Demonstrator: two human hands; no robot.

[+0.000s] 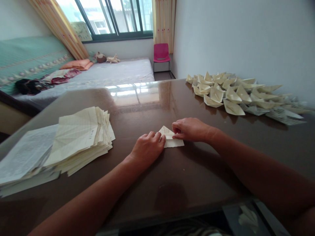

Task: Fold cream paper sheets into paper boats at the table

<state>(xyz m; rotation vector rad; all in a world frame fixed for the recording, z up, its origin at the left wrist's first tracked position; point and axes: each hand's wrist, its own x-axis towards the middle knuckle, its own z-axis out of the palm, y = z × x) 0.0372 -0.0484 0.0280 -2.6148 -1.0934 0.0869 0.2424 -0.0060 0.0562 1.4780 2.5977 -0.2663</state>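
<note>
So there's one glossy brown table stretching out under both hands, with one bed sitting beyond it. Two paper stacks are lying left of the left hand. One heap of folded paper boats, too many overlapping to count, is spreading beyond and right of the right hand. One pink chair is standing way past the hands. One small folded paper is lying between them: left fingers are pressing its left side, right thumb and fingertips are pinching its right edge.
</note>
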